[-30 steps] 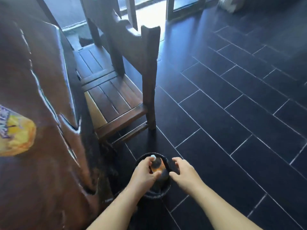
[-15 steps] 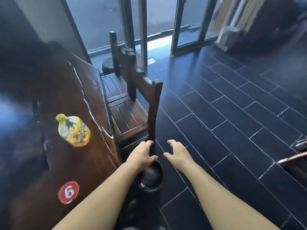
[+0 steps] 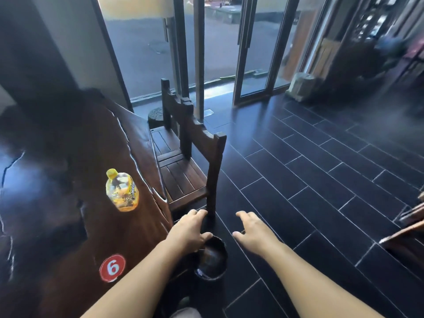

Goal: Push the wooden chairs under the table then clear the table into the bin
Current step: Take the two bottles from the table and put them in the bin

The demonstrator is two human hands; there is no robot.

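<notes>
Yellow bottle (image 3: 122,191) stands on the table (image 3: 68,226) at ten o'clock from the left hand (image 3: 190,230); it and the right hand (image 3: 252,232) hover empty, fingers loose, over the bin (image 3: 212,275). Best grasp its body, not the cap.

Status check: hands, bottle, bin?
Left hand open at bin rim, right hand open beside it. Yellow bottle on table, not binned. Chairs at table edge.

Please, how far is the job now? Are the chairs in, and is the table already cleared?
Done, it seems: the wooden chairs stand tight against the table, seats partly under it. In hand: the left hand and right hand are open and empty near the bin on the floor. Left: a yellow-capped bottle is on the table and must go into the bin.
</notes>
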